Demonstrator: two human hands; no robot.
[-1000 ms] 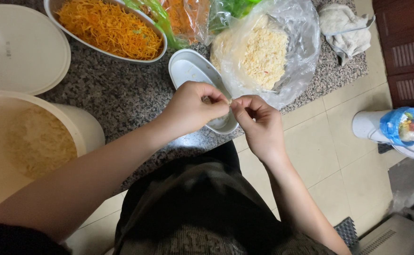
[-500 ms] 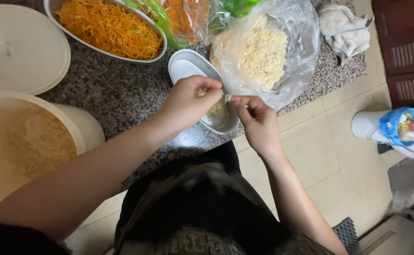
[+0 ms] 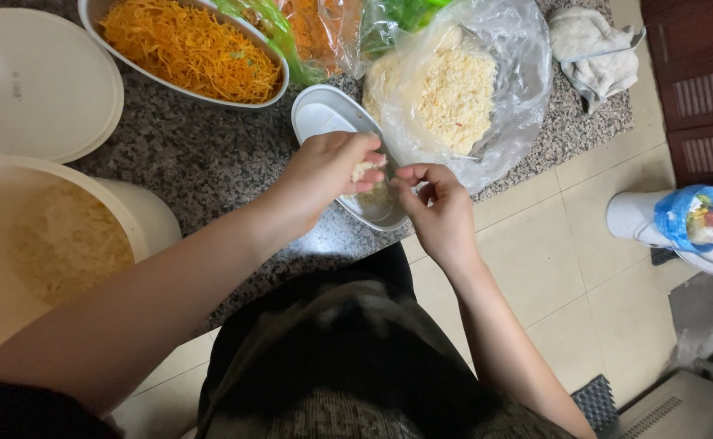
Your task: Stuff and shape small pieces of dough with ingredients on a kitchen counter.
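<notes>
I stood at a speckled stone counter (image 3: pixel 202 154) with pale floor tiles (image 3: pixel 535 260) below its front edge. A small white oval dish (image 3: pixel 324 122) sat at that front edge. My left hand (image 3: pixel 324 171) was over the dish, its fingers curled shut around a pale clump of shreds (image 3: pixel 366 169). My right hand (image 3: pixel 438 207) was just beside it, fingers loosely bent, holding nothing I could see. A moment before, my left hand was higher, and it had dropped down into the dish.

A home kitchen: speckled granite worktop (image 3: pixel 202 154) under the fingers (image 3: pixel 373 167), bowl of shredded carrot (image 3: pixel 186 49) beyond them, beige tiled floor (image 3: pixel 535 252) below.
</notes>
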